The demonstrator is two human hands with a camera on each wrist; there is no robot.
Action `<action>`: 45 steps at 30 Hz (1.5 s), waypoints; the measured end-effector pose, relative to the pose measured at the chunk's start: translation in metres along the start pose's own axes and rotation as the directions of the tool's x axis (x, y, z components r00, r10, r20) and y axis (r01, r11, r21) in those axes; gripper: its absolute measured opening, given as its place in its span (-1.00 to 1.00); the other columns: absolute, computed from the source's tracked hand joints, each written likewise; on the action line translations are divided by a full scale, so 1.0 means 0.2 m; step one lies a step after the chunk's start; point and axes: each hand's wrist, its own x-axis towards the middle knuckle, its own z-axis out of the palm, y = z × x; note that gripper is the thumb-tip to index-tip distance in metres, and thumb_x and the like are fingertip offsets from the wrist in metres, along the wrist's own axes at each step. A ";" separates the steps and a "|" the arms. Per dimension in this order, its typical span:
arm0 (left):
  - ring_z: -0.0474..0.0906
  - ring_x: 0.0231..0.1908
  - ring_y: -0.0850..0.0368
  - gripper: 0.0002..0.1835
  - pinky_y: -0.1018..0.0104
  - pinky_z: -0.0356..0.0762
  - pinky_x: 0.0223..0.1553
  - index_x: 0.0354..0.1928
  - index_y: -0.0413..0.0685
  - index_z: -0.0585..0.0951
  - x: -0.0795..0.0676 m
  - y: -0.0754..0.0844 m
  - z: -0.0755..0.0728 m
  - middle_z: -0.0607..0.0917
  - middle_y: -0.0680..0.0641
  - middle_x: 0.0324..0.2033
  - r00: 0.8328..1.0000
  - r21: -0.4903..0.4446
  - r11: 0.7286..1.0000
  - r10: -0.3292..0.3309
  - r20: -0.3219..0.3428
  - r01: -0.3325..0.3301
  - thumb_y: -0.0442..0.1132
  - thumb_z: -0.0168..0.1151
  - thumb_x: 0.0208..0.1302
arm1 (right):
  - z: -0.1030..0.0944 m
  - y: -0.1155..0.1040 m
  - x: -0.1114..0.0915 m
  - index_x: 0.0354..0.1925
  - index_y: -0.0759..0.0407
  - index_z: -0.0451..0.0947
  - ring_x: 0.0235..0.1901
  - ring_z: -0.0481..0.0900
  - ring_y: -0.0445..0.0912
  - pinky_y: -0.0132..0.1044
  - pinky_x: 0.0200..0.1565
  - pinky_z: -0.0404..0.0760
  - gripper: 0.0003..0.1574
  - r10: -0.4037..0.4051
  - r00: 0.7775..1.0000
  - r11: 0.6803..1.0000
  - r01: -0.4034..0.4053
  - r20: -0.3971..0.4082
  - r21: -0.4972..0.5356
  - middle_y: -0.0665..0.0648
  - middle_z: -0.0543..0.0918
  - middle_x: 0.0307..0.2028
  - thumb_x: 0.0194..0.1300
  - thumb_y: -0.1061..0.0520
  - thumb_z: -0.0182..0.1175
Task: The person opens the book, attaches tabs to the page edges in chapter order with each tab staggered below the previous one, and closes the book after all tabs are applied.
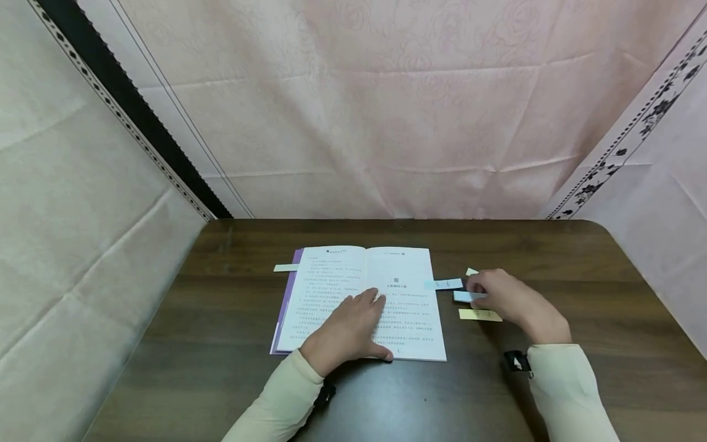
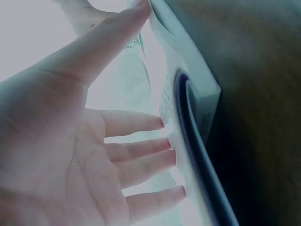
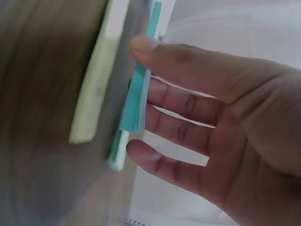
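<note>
An open book (image 1: pixel 405 319) with printed pages lies on the table. My left hand (image 1: pixel 353 325) rests across its middle, fingers extended onto the pages and thumb at the lower edge; the left wrist view shows the fingertips (image 2: pixel 157 123) against the paper. To the right of the book, my right hand (image 1: pixel 513 301) pinches a blue sticky-note pad (image 3: pixel 137 96) between thumb and fingers. Beside it lie a yellow sticky-note pad (image 1: pixel 480 315) and a light green pad (image 1: pixel 471 271), partly hidden by the hand. A blue sticky note (image 1: pixel 448 284) sticks out from the right page.
Another pale sticky tab (image 1: pixel 286 267) projects from the book's left side, past its purple cover (image 1: pixel 283 307). The brown wooden table (image 1: pixel 221 368) extends around the book. Pale cloth (image 1: pixel 375 123) hangs behind the table and at both sides.
</note>
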 end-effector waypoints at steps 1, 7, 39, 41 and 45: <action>0.48 0.39 -0.10 0.17 -0.06 0.50 0.35 0.44 -0.27 0.49 0.00 0.00 0.00 0.53 -0.26 0.40 1.000 -0.002 1.000 -0.003 0.001 0.003 0.32 0.70 -0.12 | 0.00 0.02 0.00 -0.21 0.22 0.67 -0.33 0.52 -0.10 -0.14 -0.27 0.56 -0.84 0.008 1.000 1.000 -0.008 0.004 -0.001 0.04 0.63 -0.34 0.27 0.33 0.45; 0.40 0.45 -0.08 0.16 -0.10 0.44 0.40 0.47 -0.25 0.47 -0.01 -0.01 0.00 0.48 -0.26 0.44 1.000 -0.015 1.000 -0.019 0.018 0.019 0.30 0.68 -0.07 | 0.00 0.08 0.01 -0.13 0.30 0.64 -0.29 0.52 -0.03 -0.09 -0.25 0.58 -0.74 0.051 0.999 0.998 -0.051 0.001 -0.023 0.10 0.60 -0.30 0.25 0.30 0.49; 0.47 0.41 0.04 -0.26 0.09 0.49 0.37 0.42 -0.19 0.54 0.00 0.00 0.00 0.55 -0.11 0.41 0.998 0.061 0.998 -0.032 0.045 0.029 0.08 0.49 0.34 | 0.16 -0.18 0.45 0.63 0.40 0.03 0.47 0.04 0.41 0.39 0.39 0.25 0.07 0.094 0.992 0.978 -0.076 -0.084 0.196 0.48 0.10 0.52 0.46 0.06 0.37; 0.47 0.41 0.04 -0.26 0.08 0.49 0.37 0.42 -0.19 0.54 -0.01 0.00 0.00 0.55 -0.12 0.41 0.998 0.057 0.998 -0.033 0.046 0.030 0.08 0.48 0.34 | 0.16 -0.18 0.46 0.64 0.38 0.01 0.41 0.05 0.35 0.33 0.36 0.30 0.09 0.089 0.994 0.975 -0.074 -0.066 0.209 0.45 0.09 0.46 0.45 0.05 0.38; 0.46 0.41 0.04 -0.26 0.10 0.48 0.38 0.42 -0.19 0.54 -0.01 -0.01 0.00 0.54 -0.12 0.41 0.999 0.064 0.998 -0.030 0.039 0.028 0.07 0.48 0.35 | 0.15 -0.18 0.48 0.65 0.35 0.00 0.42 0.01 0.34 0.32 0.34 0.31 0.08 0.087 0.995 0.979 -0.076 -0.050 0.188 0.44 0.03 0.46 0.48 0.02 0.35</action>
